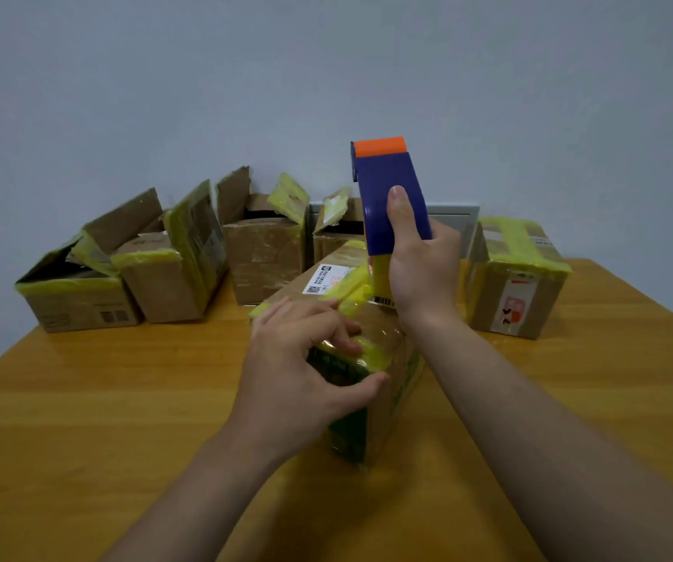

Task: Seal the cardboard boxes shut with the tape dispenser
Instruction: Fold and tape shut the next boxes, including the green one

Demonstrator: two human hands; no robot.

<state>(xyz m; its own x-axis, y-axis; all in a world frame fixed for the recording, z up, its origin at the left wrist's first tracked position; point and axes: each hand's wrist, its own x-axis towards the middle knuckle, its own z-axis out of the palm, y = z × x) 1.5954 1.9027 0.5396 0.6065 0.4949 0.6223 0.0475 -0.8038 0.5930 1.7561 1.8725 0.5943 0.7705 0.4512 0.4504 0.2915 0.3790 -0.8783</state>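
Right hand [420,269]: gripping the tape dispenser [387,184] above the box [383,399] on the surface [124,399]
Left hand [298,358]: curling over the box's near edge, seemingly pressing yellow tape [351,283]
Risk: tape wrinkling or lifting if that pressure is slackening

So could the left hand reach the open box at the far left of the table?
Probably yes: only table surface lies between the left hand and that open box, though it now grips the near box.
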